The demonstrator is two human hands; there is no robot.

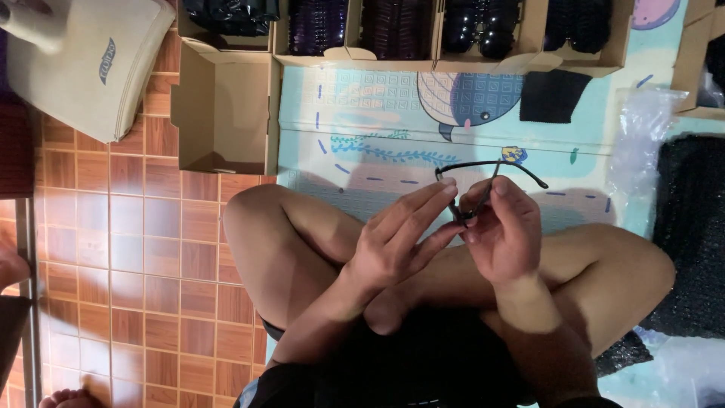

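I sit cross-legged on a pale blue play mat point(377, 143). Both hands hold a pair of black glasses point(483, 177) above my knees. My left hand point(400, 238) has its fingers stretched out along the left side of the frame, fingertips touching it. My right hand point(506, 234) pinches the frame from the right, thumb and fingers closed on it. The thin black temple arms stick out past the fingers toward the mat; the lenses are mostly hidden behind my hands.
An empty cardboard box point(226, 113) lies open at the mat's left edge. A row of cardboard boxes point(423, 34) with dark glasses lines the far side. Clear plastic bags point(642, 136) and black foam sheet point(691, 234) lie to the right. Brown tiled floor point(136, 249) is left.
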